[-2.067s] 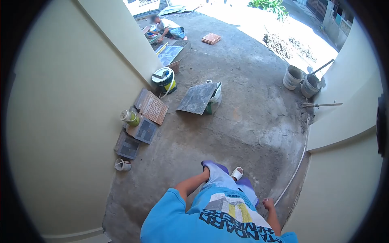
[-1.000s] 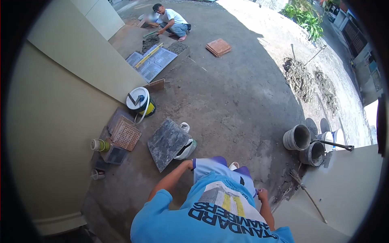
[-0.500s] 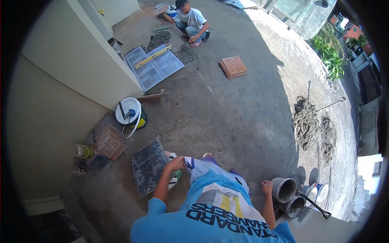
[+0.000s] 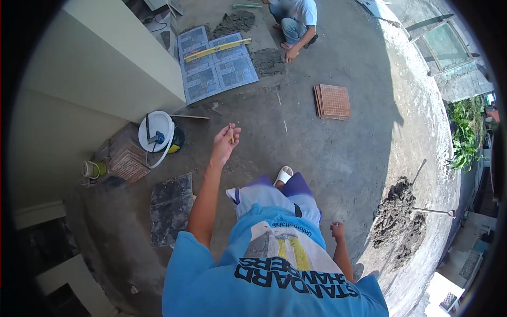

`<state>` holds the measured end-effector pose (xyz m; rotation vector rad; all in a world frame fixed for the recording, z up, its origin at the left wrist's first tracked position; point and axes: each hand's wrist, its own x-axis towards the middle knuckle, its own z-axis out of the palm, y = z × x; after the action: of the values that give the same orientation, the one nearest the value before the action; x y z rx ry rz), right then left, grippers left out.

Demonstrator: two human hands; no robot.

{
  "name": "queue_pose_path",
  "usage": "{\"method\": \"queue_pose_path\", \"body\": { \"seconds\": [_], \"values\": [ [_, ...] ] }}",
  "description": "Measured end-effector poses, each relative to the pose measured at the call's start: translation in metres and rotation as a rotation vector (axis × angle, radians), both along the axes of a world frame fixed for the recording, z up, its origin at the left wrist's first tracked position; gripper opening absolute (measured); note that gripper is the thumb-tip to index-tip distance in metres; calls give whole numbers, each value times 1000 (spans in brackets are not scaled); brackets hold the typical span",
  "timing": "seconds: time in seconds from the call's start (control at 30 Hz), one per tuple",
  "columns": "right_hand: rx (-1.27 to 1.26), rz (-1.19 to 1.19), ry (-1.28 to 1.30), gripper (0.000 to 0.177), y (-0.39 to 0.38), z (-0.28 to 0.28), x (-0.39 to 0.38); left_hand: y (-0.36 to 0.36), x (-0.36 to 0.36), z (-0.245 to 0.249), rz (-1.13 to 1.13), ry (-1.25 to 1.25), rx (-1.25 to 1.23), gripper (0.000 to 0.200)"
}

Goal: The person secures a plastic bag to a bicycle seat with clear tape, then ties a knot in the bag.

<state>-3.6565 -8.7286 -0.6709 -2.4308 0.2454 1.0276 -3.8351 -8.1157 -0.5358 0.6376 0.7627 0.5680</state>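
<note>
My left hand [image 4: 223,148] is raised in front of me above the concrete floor, fingers closed around a small yellow stick [image 4: 232,139] that looks like a pencil. Only a short piece of it shows. My right hand [image 4: 337,231] hangs low beside my hip with curled fingers; what they hold, if anything, is too small to make out. Below and left of my left forearm lies a dark square tile [image 4: 171,210]. Farther ahead, a yellow spirit level [image 4: 217,49] rests across grey patterned tiles [image 4: 219,74] laid next to the wall.
Another person [image 4: 296,26] crouches beside wet mortar [image 4: 266,62]. A lidded bucket [image 4: 157,130] with tools on top stands by the wall corner, near brown tiles [image 4: 128,165]. More brown tiles [image 4: 334,102] are stacked ahead. A mortar heap [image 4: 398,214] with shovels lies right.
My left hand has left my shorts' pocket area and moved up and forward, now with the yellow stick showing. I have stepped forward; the buckets at right are out of view.
</note>
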Motion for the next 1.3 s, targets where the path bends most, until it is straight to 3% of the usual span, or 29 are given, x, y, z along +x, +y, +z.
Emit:
{"method": "queue_pose_path", "body": {
  "seconds": [0.1, 0.17, 0.27, 0.33, 0.53, 0.63, 0.67, 0.77, 0.9, 0.97, 1.1, 1.13, 1.17, 1.2, 1.23, 1.3],
  "values": [
    [65, 257, -324, 27, 54, 5, 142, 36, 62, -47, 79, 167, 66, 25],
    [104, 360, -423, 27, 121, 51, 218, 69, 92, -90, 128, 267, 163, 24],
    [138, 474, -455, 25, 239, 125, 296, 127, 150, -144, 414, 421, 276, 26],
    [146, 529, -438, 23, 295, 139, 338, 177, 180, -192, 420, 438, 68, 25],
    [-26, 718, -286, 21, 414, 77, 446, 316, 298, -348, 698, 517, -155, 28],
    [-194, 693, -33, 22, 448, 31, 488, 385, 337, -434, 816, 555, -219, 26],
    [-38, 766, -102, 22, 456, 2, 509, 397, 351, -489, 841, 599, -264, 26],
    [-173, 662, 43, 22, 477, -13, 530, 427, 369, -529, 903, 690, -271, 27],
    [-323, 555, 138, 19, 470, -12, 558, 431, 371, -535, 1046, 596, -339, 29],
    [-295, 383, 189, 17, 457, 5, 568, 401, 364, -505, 945, 536, -282, 31],
    [-236, -37, 339, 9, 422, 56, 587, 294, 348, -409, 150, 842, -356, 16],
    [-124, -173, 384, 9, 387, 62, 596, 263, 338, -391, -119, 903, -369, 12],
    [135, -245, 379, 14, 424, 92, 593, 237, 337, -367, -335, 1009, -392, 11],
    [-1, -148, 450, 38, 436, 119, 611, 211, 333, -346, -412, 1003, -377, 12],
    [-39, 104, 483, 47, 318, 73, 633, 190, 334, -328, -487, 1053, -304, 14],
    [18, -15, 445, 41, 377, 66, 662, 193, 396, -256, -264, 1152, -682, 33]
  ]
}}
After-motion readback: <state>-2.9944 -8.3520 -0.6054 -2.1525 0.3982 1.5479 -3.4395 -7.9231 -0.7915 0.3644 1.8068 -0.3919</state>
